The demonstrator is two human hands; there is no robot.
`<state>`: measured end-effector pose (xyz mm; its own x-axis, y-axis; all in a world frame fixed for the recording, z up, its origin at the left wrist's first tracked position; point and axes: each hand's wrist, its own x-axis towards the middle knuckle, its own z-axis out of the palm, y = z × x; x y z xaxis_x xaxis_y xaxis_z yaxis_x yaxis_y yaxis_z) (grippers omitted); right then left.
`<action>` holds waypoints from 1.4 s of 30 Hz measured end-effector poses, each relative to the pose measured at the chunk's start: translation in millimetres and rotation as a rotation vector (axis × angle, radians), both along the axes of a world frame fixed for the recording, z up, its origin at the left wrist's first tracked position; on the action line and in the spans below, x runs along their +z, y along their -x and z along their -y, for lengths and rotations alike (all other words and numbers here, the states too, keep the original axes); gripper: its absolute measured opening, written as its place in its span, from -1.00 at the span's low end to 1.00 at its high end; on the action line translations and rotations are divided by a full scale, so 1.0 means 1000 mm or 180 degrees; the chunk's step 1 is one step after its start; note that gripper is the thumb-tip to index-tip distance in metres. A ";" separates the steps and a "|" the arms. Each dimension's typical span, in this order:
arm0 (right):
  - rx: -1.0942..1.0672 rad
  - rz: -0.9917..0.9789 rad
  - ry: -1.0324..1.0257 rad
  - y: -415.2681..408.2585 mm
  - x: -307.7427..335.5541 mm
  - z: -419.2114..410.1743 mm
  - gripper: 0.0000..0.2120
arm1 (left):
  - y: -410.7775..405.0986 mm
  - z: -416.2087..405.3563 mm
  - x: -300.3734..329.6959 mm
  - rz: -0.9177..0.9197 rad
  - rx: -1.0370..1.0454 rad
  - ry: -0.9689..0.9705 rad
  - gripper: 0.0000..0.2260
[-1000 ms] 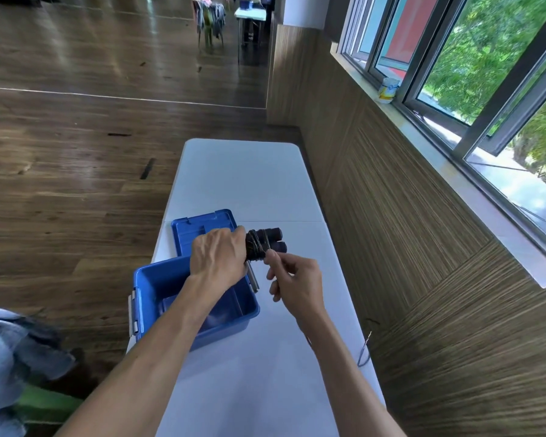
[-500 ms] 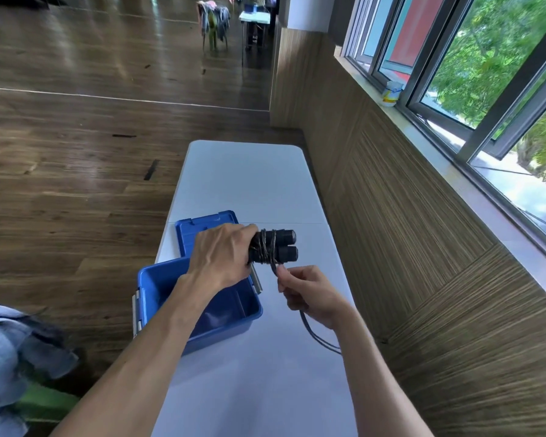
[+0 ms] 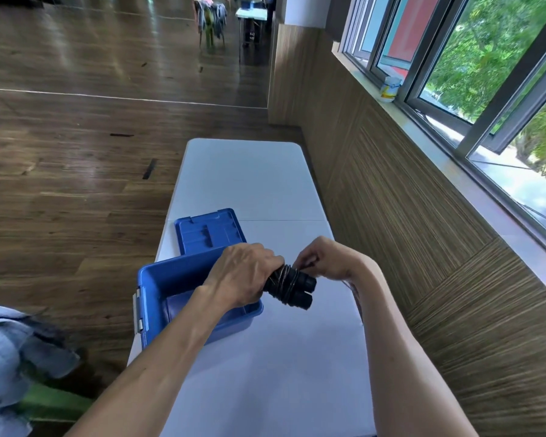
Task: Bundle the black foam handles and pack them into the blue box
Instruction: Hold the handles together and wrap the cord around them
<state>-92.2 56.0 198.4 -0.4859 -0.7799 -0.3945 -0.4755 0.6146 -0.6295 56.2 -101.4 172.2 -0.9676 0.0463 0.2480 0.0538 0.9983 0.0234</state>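
Two black foam handles (image 3: 298,288) lie side by side with a thin dark cord wound around them. My left hand (image 3: 243,275) grips their left end, holding them above the table just right of the open blue box (image 3: 158,279). My right hand (image 3: 327,258) is over the bundle's far side and pinches the cord (image 3: 306,264) against it. The cord's loose tail is hidden behind my right forearm.
The blue lid (image 3: 208,230) lies flat behind the box on the white folding table (image 3: 249,178). A wood-panelled wall and window sill with a white tub (image 3: 390,88) run along the right. Wooden floor lies to the left; clothing (image 3: 13,348) sits at lower left.
My right hand has swung from below the handles up over their far side, carrying the cord around them. The bundle has dropped slightly toward me, still in my left hand.
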 end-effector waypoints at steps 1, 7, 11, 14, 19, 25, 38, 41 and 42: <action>-0.0035 -0.0155 -0.0032 0.000 0.004 0.002 -0.81 | 0.001 -0.001 -0.001 0.0063 -0.0004 0.0053 -0.79; -0.0327 -0.1038 0.0058 -0.009 0.022 0.019 -0.89 | 0.008 -0.005 0.003 0.0189 0.0086 0.0298 -0.81; -0.0391 -0.1453 0.0057 -0.018 0.024 0.029 -0.93 | 0.012 -0.010 0.009 0.0252 0.0347 0.0551 -0.84; -0.0398 -0.1933 0.0018 -0.034 0.024 0.035 -0.84 | 0.014 -0.006 0.006 0.0241 0.0541 0.0667 -0.63; -0.0759 -0.2488 0.0123 -0.059 0.015 0.038 -0.60 | 0.014 -0.008 0.003 0.0219 0.0963 0.0586 -0.49; -0.1196 -0.2021 0.0944 -0.078 -0.003 0.046 -0.74 | 0.014 0.003 0.001 0.0134 0.1481 0.0353 -0.86; -0.2301 0.1845 0.2403 -0.085 -0.030 0.027 -0.65 | 0.009 0.018 0.023 0.0507 0.2086 -0.0389 -0.78; -0.2113 0.2581 0.2612 -0.078 -0.034 0.020 -0.57 | 0.007 0.019 0.028 0.0605 0.1762 -0.0546 -0.77; -0.1898 0.2649 0.2682 -0.075 -0.034 0.018 -0.53 | 0.007 0.019 0.030 0.0654 0.1627 -0.0645 -0.78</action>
